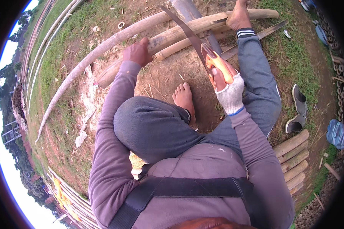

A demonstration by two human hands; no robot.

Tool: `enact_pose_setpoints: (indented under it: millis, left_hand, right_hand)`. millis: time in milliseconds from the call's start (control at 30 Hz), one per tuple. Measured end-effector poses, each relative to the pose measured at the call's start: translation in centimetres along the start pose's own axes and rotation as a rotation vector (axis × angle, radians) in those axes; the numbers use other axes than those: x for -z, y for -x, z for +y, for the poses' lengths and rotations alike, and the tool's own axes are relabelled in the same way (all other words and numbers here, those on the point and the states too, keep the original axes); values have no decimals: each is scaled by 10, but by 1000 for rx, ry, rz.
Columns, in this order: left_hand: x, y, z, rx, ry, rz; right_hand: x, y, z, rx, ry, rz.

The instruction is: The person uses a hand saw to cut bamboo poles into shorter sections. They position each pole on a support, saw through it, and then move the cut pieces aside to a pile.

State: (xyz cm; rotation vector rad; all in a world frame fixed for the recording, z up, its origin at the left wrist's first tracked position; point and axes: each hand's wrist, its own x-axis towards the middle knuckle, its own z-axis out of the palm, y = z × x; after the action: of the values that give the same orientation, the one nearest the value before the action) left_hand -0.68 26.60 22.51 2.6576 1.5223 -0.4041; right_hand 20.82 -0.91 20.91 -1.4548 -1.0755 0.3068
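My bare left hand [138,52] is closed around a thick bamboo pole [210,24], which lies slanted across the ground ahead of me. In a white knit glove, my right hand [227,86] grips the orange handle of a handsaw [197,42]. The long dark blade points up and to the left and crosses over the pole. Whether its teeth touch the bamboo I cannot tell. My bare right foot [239,16] rests on the pole near its far right end. Under the pole runs a thick grey log [188,10].
A long curved pole [91,55] lies to the left. A flat wooden strip [269,31] is near my right leg. Dark slippers [299,103], cut bamboo lengths [292,162] and a blue plastic bottle [336,134] sit to the right. My left foot [184,98] stands on bare soil.
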Motion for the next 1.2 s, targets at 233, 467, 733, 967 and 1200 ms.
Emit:
enact_pose_setpoints:
  millis: [233,467,733,967,1200]
  left_hand:
    - [-15,6,0,0,-1,-25]
    - [5,8,11,-2,-4,-31]
    - [-8,8,4,20,18,-47]
    - [5,7,9,-6,-2,-42]
    - [-12,9,0,10,-2,-20]
  right_hand:
    - [36,44,-6,-138,-75,-82]
    - [-40,-65,29,-161,-47,-40]
    - [88,87,-34,-351,-9,-142]
    - [-41,-70,21,-182,-43,-38]
    - [68,76,-26,-506,-170,-143]
